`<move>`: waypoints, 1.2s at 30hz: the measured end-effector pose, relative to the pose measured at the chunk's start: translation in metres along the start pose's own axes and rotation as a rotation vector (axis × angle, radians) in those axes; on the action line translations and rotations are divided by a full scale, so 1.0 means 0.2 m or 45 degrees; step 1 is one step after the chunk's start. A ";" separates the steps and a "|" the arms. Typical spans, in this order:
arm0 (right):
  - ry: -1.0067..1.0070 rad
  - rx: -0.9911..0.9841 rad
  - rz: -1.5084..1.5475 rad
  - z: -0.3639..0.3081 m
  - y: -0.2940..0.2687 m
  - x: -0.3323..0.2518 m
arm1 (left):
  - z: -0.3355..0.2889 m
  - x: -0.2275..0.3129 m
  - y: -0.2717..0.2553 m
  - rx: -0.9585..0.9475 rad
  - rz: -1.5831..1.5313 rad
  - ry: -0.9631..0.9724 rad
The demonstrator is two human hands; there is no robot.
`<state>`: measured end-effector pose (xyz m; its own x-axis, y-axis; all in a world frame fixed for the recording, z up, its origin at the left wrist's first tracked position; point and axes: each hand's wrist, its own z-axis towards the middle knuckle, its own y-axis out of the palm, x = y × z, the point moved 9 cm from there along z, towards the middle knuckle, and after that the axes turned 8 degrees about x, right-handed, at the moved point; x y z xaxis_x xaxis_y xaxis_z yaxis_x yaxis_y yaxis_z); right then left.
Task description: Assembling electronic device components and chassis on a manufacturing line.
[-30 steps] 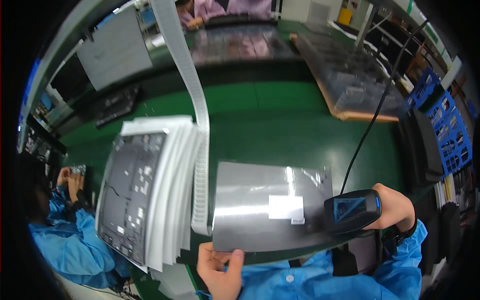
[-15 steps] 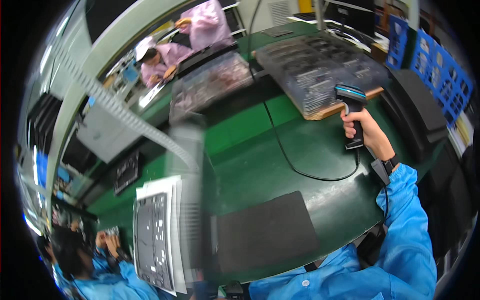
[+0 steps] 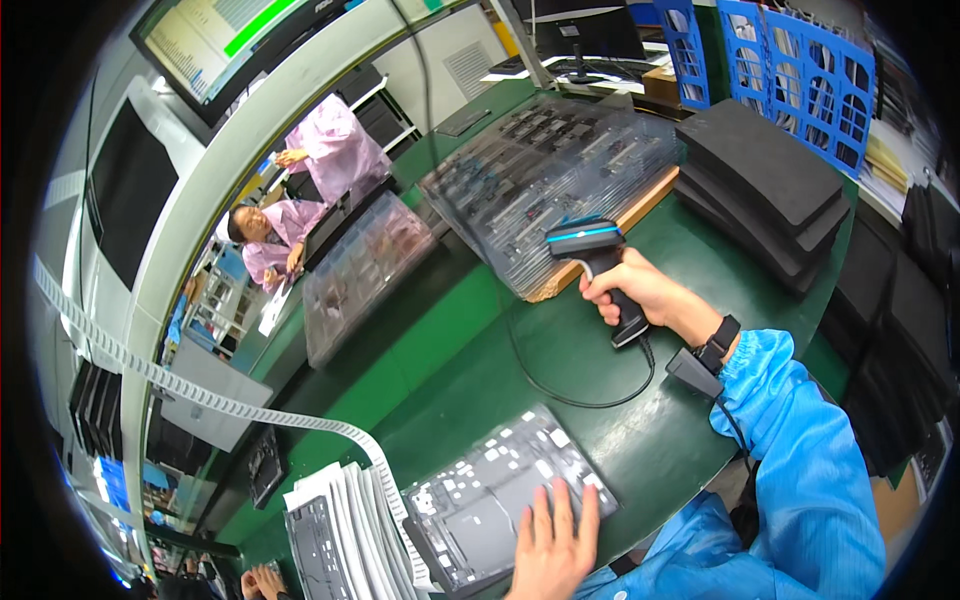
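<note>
My right hand (image 3: 645,290) is wrapped around the handle of a black barcode scanner (image 3: 590,242) with a blue stripe, held above the green table. Its black cord hangs in a loop. Under my left hand (image 3: 558,540) lies a flat grey panel (image 3: 490,490) with many small white patches and a dark border. The fingers of that hand are spread on the panel's near right part, and it holds nothing. To the left of the panel stands a leaning stack of similar panels and white sheets (image 3: 350,520).
A pile of clear plastic trays (image 3: 540,170) sits on a wooden board at the back. Black foam sheets (image 3: 765,170) are piled at right, before blue file racks (image 3: 800,70). A ribbed white cable conduit (image 3: 270,415) crosses on the left. Two people in pink (image 3: 335,140) work beyond.
The blurred panel has come to rest flat where a dark foam sheet showed. My left hand has come into view on it. The view has shifted; my right hand still grips the scanner.
</note>
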<state>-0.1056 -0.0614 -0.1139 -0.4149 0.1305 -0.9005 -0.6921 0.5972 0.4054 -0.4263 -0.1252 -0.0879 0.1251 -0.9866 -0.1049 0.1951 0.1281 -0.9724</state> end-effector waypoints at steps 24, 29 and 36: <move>0.203 -0.198 -0.265 0.02 0.11 0.17 | 2.55 -0.44 0.01 0.268 -0.060 -0.084; 0.219 -0.254 -0.292 0.01 0.16 0.18 | 2.88 -0.71 0.23 0.311 -0.127 -0.078; 0.162 -0.262 -0.215 0.06 0.13 0.20 | 3.01 -0.74 0.31 0.463 -0.073 -0.115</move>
<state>-0.1334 -0.0302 -0.1408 -0.3454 -0.0649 -0.9362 -0.8573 0.4275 0.2867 0.1537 0.0894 -0.0070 0.1859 -0.9824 -0.0183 0.5351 0.1168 -0.8367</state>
